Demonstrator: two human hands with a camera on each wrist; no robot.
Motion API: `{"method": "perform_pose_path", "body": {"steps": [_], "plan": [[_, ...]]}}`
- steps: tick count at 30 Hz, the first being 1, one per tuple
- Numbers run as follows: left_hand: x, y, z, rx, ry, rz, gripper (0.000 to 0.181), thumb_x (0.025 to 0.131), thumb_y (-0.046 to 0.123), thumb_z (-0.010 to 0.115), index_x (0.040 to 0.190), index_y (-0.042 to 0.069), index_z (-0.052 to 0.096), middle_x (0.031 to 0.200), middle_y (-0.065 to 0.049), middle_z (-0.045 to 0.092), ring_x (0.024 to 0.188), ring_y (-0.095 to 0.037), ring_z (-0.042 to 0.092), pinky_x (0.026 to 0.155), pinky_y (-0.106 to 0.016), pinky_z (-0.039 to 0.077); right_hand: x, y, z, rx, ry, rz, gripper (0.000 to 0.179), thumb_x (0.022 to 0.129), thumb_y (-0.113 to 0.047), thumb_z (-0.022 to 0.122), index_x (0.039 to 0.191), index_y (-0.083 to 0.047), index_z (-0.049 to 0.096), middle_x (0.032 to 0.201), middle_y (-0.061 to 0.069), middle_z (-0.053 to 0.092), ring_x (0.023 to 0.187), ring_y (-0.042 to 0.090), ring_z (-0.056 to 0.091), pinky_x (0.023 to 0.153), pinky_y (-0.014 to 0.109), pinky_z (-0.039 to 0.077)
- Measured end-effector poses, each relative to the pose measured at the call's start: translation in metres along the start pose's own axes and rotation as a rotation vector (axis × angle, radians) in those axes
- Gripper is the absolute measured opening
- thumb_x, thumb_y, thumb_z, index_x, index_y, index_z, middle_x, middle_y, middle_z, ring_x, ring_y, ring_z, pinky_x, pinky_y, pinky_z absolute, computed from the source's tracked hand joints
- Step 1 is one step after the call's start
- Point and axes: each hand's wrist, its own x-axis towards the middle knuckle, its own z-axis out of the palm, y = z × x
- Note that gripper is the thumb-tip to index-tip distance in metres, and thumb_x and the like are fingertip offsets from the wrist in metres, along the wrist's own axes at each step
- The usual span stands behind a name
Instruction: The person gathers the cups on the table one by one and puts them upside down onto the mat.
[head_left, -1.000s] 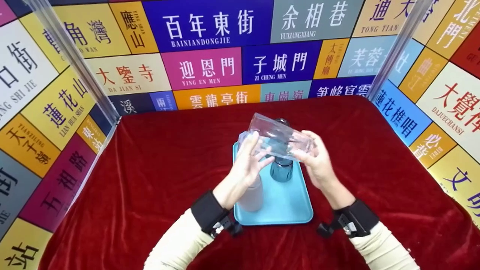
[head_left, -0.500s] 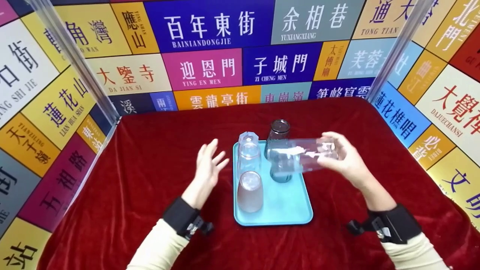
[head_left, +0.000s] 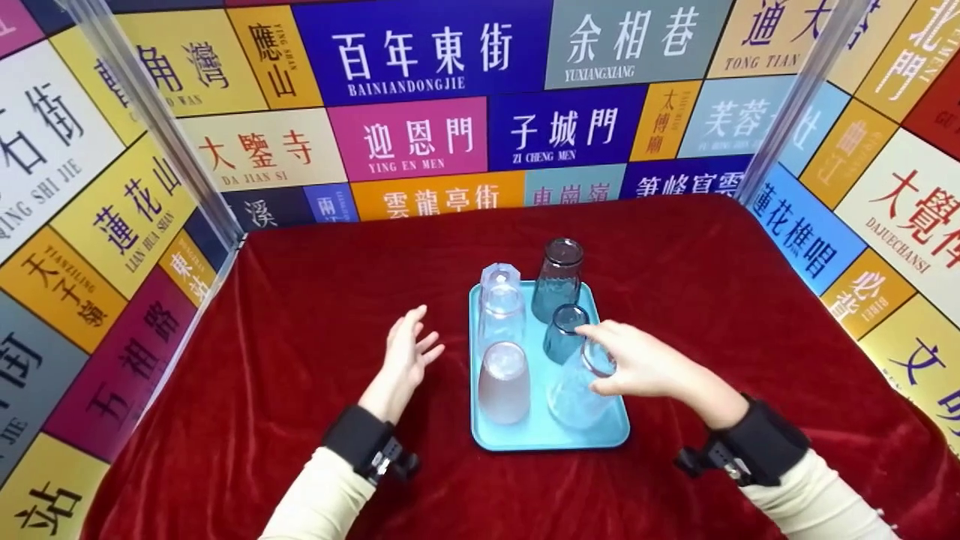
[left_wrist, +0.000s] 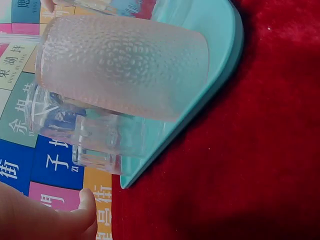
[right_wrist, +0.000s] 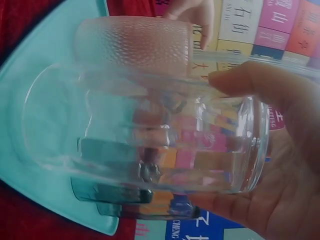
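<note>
My right hand (head_left: 649, 364) grips a clear drinking glass (head_left: 576, 401) near its base, thumb and fingers on opposite sides. The glass is upside down at the front right of the light blue tray (head_left: 525, 437), tilted slightly; I cannot tell if its rim touches the tray. Left of it stands a frosted pinkish glass (head_left: 504, 384), mouth down, large in the left wrist view. Behind that are clear glasses (head_left: 501, 311). A small teal glass (head_left: 564, 341) and a taller dark glass (head_left: 559, 281) stand in the right column. My left hand (head_left: 405, 364), fingers apart, hovers left of the tray, holding nothing.
Dark red velvet cloth (head_left: 337, 315) covers the table around the tray. Walls of colourful street-name signs (head_left: 420, 135) enclose the back and both sides, with clear posts (head_left: 795, 97) at the corners.
The clear glass, first lying sideways between both hands, has been turned mouth down and lowered by my right hand to the tray's front right. My left hand has let go and moved left.
</note>
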Motion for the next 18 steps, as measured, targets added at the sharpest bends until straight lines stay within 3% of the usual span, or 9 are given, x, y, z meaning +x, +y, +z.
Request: {"method": "perform_pose_path", "body": {"steps": [13, 18], "plan": [[0.002, -0.004, -0.013, 0.023, -0.003, -0.015, 0.065, 0.089, 0.02, 0.05, 0.144, 0.006, 0.019, 0.149, -0.022, 0.015, 0.13, -0.042, 0.031, 0.103, -0.051, 0.031, 0.01, -0.004, 0.012, -0.007, -0.079, 0.014, 0.072, 0.073, -0.026, 0.067, 0.136, -0.004, 0.04, 0.116, 0.014, 0.052, 0.099, 0.025, 0.049, 0.074, 0.037, 0.047], [0.004, -0.005, -0.016, 0.077, 0.008, 0.009, 0.072, 0.087, 0.02, 0.052, 0.145, 0.006, 0.012, 0.148, -0.021, 0.018, 0.129, -0.041, 0.033, 0.102, -0.05, 0.033, 0.008, -0.002, 0.013, 0.1, -0.091, 0.056, 0.079, 0.076, -0.032, 0.069, 0.14, -0.004, 0.032, 0.131, 0.018, 0.043, 0.114, 0.032, 0.042, 0.088, 0.047, 0.044]]}}
